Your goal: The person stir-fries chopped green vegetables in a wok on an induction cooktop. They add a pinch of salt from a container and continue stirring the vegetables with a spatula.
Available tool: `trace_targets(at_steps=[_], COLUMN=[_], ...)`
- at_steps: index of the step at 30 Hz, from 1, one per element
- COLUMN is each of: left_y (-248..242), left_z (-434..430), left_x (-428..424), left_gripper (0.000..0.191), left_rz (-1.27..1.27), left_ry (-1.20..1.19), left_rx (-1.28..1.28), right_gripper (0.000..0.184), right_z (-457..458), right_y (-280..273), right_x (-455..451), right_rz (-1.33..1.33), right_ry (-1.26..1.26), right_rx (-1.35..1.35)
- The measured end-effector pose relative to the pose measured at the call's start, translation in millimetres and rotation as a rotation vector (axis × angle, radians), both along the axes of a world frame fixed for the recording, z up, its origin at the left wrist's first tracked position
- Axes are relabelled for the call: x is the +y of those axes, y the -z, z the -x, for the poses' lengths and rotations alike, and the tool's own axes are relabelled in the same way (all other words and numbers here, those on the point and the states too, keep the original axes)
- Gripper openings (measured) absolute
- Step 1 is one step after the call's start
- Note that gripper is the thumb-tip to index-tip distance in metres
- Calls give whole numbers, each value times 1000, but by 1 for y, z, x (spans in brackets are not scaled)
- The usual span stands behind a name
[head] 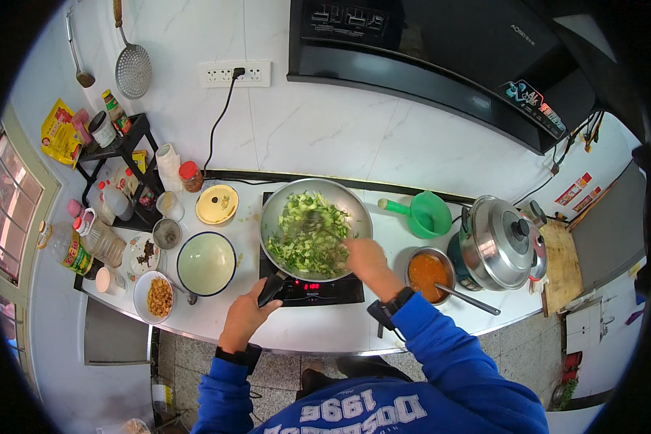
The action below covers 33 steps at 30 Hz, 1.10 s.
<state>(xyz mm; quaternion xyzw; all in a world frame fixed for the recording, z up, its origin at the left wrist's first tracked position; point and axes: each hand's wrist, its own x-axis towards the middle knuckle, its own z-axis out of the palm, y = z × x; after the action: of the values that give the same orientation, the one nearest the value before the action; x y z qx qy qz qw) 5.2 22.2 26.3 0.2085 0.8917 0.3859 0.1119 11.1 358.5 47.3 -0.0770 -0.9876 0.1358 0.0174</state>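
A wide metal frying pan sits on a black induction cooker whose red display is lit. Chopped green vegetables are heaped inside it. My left hand grips the pan's black handle at the lower left. Over the pan's right rim, my right hand is closed around a cooking utensil, which is blurred among the greens; its exact kind cannot be told.
Left of the pan stand an enamel bowl, a yellow lid and a bowl of browned pieces. To the right are a green ladle, a pot of orange-red sauce with a spoon, and a lidded steel pot. A range hood hangs above.
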Motion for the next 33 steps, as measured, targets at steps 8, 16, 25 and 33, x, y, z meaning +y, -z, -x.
trace_targets(at_steps=[8, 16, 25, 33], left_y=[-7, -4, -2, -4], left_z=[1, 8, 3, 0], left_x=[0, -4, -2, 3], left_gripper=[50, 48, 47, 43], left_rz=[128, 130, 104, 112], left_ry=[-55, -39, -60, -92], left_rx=[23, 9, 50, 4], right_gripper=[22, 17, 12, 10], right_z=[13, 84, 15, -50], right_y=[-23, 4, -54, -134], right_x=[71, -2, -23, -14], right_rz=[-169, -76, -257, -353], right_ry=[279, -11, -494, -410], right_rx=[-140, 29, -44, -111])
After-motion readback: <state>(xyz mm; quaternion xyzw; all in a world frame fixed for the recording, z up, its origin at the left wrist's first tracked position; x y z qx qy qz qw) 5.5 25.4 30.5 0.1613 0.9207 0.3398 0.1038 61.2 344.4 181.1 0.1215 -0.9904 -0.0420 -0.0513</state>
